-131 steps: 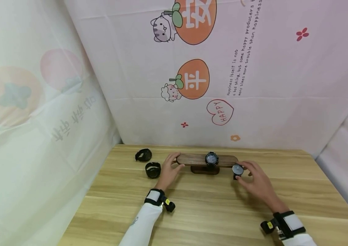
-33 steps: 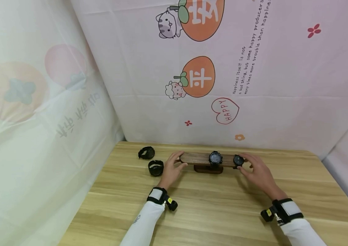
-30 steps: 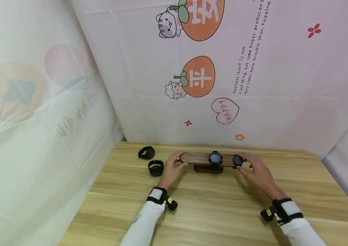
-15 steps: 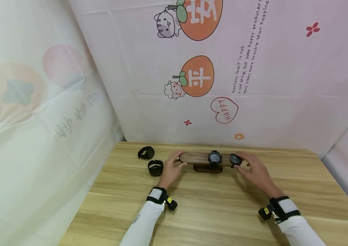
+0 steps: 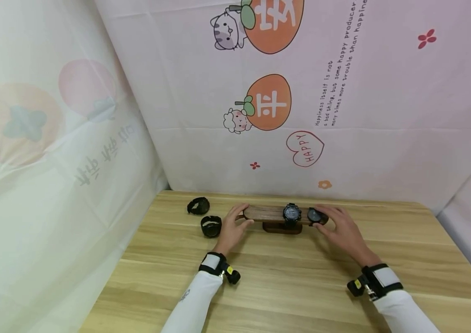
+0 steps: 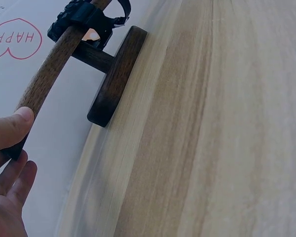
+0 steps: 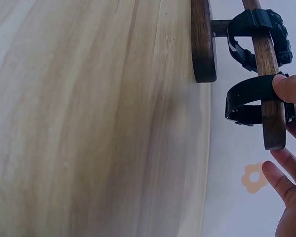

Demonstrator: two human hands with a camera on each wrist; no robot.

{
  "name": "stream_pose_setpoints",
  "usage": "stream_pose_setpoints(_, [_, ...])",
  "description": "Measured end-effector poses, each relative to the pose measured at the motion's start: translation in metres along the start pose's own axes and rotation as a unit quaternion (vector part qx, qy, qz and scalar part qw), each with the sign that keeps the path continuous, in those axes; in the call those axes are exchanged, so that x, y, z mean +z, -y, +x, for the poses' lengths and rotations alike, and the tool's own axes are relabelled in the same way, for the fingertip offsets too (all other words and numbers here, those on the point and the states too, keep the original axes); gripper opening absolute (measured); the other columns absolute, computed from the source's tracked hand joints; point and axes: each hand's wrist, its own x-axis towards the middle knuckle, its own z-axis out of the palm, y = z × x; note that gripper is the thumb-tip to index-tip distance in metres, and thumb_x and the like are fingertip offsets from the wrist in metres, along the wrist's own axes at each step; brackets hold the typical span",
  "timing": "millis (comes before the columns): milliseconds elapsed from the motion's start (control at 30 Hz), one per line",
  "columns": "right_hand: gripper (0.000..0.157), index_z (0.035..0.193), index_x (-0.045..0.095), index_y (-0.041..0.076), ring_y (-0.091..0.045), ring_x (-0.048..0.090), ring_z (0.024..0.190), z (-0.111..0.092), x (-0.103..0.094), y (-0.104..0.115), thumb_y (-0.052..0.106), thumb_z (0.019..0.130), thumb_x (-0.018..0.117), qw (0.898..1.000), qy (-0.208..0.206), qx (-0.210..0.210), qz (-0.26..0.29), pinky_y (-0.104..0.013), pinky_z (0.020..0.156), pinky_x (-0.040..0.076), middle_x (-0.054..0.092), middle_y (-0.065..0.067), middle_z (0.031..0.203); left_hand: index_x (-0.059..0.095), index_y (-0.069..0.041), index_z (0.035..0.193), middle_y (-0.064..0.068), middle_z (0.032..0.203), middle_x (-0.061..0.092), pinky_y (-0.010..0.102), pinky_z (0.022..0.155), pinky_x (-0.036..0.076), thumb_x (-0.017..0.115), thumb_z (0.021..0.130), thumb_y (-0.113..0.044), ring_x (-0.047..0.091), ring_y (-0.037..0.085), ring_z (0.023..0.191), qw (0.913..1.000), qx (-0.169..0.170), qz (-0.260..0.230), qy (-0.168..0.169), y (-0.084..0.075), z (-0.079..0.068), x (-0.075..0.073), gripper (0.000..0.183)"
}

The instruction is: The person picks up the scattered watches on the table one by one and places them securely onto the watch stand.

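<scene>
A dark wooden watch stand (image 5: 264, 213) has a long bar raised on a short post over a flat base (image 6: 119, 79). My left hand (image 5: 230, 231) grips the bar's left end, thumb on the near side and fingers behind. One black watch (image 5: 291, 212) is strapped round the bar right of its middle. My right hand (image 5: 341, 231) pinches a second black watch (image 5: 314, 215), whose closed strap (image 7: 246, 96) loops round the bar near its right end. In the right wrist view the bar's end (image 7: 274, 140) sticks out past this strap.
Two more black watches lie on the wooden table (image 5: 285, 286) to the left: one farther back (image 5: 198, 206), one nearer (image 5: 211, 226) beside my left hand. A printed white cloth (image 5: 202, 157) hangs behind the table, and another cloth (image 5: 52, 222) on the left.
My right hand has brought the second watch from off the bar's right end onto it, then slid it left toward the first watch. My left hand keeps its grip on the left end.
</scene>
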Motion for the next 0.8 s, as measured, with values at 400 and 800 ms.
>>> stream_pose_setpoints(400, [0.058,0.133,0.059,0.016,-0.029,0.046,0.117,0.0040,0.0061,0.0023,0.026,0.079,0.078,1.000,-0.003,-0.009,0.001,-0.056,0.089,0.046,0.058,-0.008,0.132,0.050,-0.021,0.140,0.002,0.141,0.047,0.040,0.099,0.047,0.070,0.087,-0.016,0.044,0.015,0.128,0.9999,0.013,-0.002,-0.006,0.0017,0.0000,0.0008,0.056])
stream_pose_setpoints(800, [0.058,0.135,0.057,0.017,-0.030,0.045,0.118,0.0062,0.0098,0.0030,0.029,0.081,0.077,1.000,0.001,-0.013,0.002,-0.056,0.090,0.045,0.058,-0.008,0.132,0.050,-0.019,0.140,0.014,0.142,0.047,0.037,0.099,0.047,0.070,0.087,-0.013,0.044,0.015,0.127,0.9999,0.015,-0.003,-0.006,0.0020,0.0000,0.0008,0.056])
